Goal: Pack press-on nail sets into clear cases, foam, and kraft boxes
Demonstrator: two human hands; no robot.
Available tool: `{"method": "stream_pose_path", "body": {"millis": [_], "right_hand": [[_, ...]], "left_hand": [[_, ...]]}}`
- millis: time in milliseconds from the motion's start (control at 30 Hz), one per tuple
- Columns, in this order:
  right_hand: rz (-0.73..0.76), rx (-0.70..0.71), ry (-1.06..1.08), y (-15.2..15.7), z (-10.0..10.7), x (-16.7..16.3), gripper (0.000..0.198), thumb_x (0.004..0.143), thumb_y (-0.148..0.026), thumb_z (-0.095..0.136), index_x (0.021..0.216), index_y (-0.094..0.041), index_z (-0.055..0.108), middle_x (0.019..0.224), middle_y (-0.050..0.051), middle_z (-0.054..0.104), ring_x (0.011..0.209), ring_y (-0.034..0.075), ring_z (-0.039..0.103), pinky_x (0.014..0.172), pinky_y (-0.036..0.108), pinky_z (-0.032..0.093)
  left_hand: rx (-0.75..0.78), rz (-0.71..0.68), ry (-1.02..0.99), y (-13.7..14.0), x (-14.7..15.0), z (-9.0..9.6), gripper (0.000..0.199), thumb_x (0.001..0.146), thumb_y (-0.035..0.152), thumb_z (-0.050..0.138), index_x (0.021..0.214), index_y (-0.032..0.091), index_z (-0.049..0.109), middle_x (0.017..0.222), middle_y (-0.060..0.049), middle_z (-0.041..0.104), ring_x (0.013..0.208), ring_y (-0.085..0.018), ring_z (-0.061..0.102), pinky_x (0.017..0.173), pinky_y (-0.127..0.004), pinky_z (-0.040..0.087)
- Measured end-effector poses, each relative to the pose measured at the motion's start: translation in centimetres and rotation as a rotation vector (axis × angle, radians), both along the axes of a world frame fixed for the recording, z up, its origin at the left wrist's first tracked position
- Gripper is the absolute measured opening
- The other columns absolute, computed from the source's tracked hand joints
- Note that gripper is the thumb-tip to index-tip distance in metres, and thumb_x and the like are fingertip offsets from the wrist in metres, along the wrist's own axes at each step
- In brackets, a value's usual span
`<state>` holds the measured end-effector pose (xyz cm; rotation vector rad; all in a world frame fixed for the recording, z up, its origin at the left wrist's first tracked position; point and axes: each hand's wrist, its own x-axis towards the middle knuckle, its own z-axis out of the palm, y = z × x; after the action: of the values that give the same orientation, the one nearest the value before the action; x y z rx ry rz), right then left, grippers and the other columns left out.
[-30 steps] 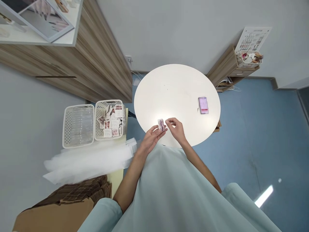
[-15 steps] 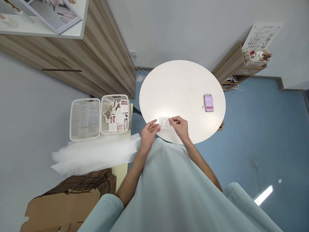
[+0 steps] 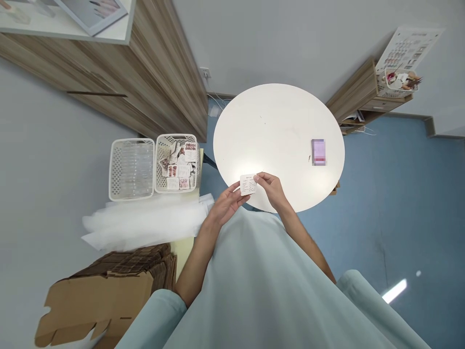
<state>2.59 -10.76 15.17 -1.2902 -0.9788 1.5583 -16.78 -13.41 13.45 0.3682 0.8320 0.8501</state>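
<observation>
A small white printed card with lines of text is up off the near edge of the round white table. My right hand pinches its upper right corner between thumb and fingers. At the card's left side, my left hand is turned palm partly up, its fingers along the left and lower edges, supporting it. Part of the left fingers is hidden behind the card.
Left of the table stand a white basket of small printed cards and a basket of clear plastic pieces. White plastic bags and flattened cardboard boxes lie nearer. A blurred purple item rests on the table.
My left hand has turned its palm upward, and its fingers have spread around the card's edge. The card has tilted to face me more. The whole view has shifted slightly.
</observation>
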Motion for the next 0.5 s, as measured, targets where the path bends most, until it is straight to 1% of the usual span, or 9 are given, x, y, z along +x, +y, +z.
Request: {"method": "stream_pose_path", "body": {"millis": [67, 133, 233, 300, 367, 433, 500], "right_hand": [[0.047, 0.007, 0.031, -0.09, 0.12, -0.05, 0.036, 0.090, -0.060, 0.075, 0.084, -0.024, 0.076, 0.089, 0.002, 0.073, 0.086, 0.019, 0.064, 0.085, 0.034, 0.054], [0.078, 0.006, 0.034, -0.12, 0.04, -0.17, 0.038, 0.090, -0.062, 0.074, 0.086, -0.025, 0.077, 0.087, 0.002, 0.072, 0.082, 0.018, 0.063, 0.084, 0.034, 0.054], [0.078, -0.022, 0.017, -0.05, -0.32, -0.43, 0.040, 0.088, -0.064, 0.076, 0.090, -0.025, 0.078, 0.089, 0.003, 0.074, 0.083, 0.020, 0.065, 0.086, 0.037, 0.056], [0.027, -0.024, -0.019, 0.02, -0.53, -0.57, 0.038, 0.084, -0.062, 0.080, 0.095, -0.025, 0.079, 0.099, 0.004, 0.077, 0.092, 0.022, 0.069, 0.090, 0.038, 0.056], [-0.034, 0.002, -0.074, 0.04, -0.52, -0.64, 0.037, 0.083, -0.060, 0.082, 0.097, -0.026, 0.080, 0.109, 0.005, 0.078, 0.103, 0.024, 0.070, 0.095, 0.038, 0.056], [-0.056, 0.041, -0.131, -0.02, -0.28, -0.65, 0.034, 0.085, -0.059, 0.081, 0.096, -0.026, 0.080, 0.110, 0.005, 0.078, 0.109, 0.025, 0.070, 0.096, 0.038, 0.056], [-0.039, 0.076, -0.176, -0.14, 0.04, -0.71, 0.032, 0.086, -0.058, 0.080, 0.093, -0.026, 0.080, 0.106, 0.004, 0.078, 0.108, 0.024, 0.071, 0.094, 0.038, 0.057]], "left_hand": [[0.023, -0.064, -0.063, -0.25, 0.06, 0.42, 0.059, 0.081, 0.045, 0.091, 0.131, 0.019, 0.072, 0.139, -0.015, 0.072, 0.131, -0.034, 0.068, 0.117, -0.048, 0.048], [0.041, -0.092, -0.078, -0.45, 0.18, 0.69, 0.061, 0.080, 0.047, 0.091, 0.131, 0.019, 0.073, 0.141, -0.016, 0.071, 0.136, -0.037, 0.065, 0.119, -0.051, 0.047], [0.046, -0.061, -0.029, -0.57, 0.37, 0.75, 0.062, 0.079, 0.048, 0.092, 0.130, 0.018, 0.073, 0.138, -0.017, 0.072, 0.134, -0.039, 0.066, 0.117, -0.052, 0.048], [0.048, -0.006, 0.053, -0.52, 0.50, 0.63, 0.063, 0.078, 0.046, 0.092, 0.131, 0.019, 0.072, 0.138, -0.017, 0.073, 0.131, -0.038, 0.068, 0.117, -0.052, 0.048], [0.061, 0.062, 0.180, -0.41, 0.61, 0.49, 0.062, 0.078, 0.045, 0.092, 0.131, 0.020, 0.071, 0.138, -0.017, 0.073, 0.128, -0.036, 0.070, 0.116, -0.053, 0.049], [0.084, 0.130, 0.327, -0.30, 0.70, 0.35, 0.064, 0.075, 0.043, 0.094, 0.130, 0.020, 0.070, 0.138, -0.017, 0.073, 0.126, -0.034, 0.071, 0.116, -0.053, 0.049], [0.113, 0.179, 0.455, -0.23, 0.79, 0.23, 0.068, 0.070, 0.041, 0.097, 0.128, 0.019, 0.068, 0.138, -0.017, 0.072, 0.124, -0.033, 0.071, 0.115, -0.053, 0.050]]}}
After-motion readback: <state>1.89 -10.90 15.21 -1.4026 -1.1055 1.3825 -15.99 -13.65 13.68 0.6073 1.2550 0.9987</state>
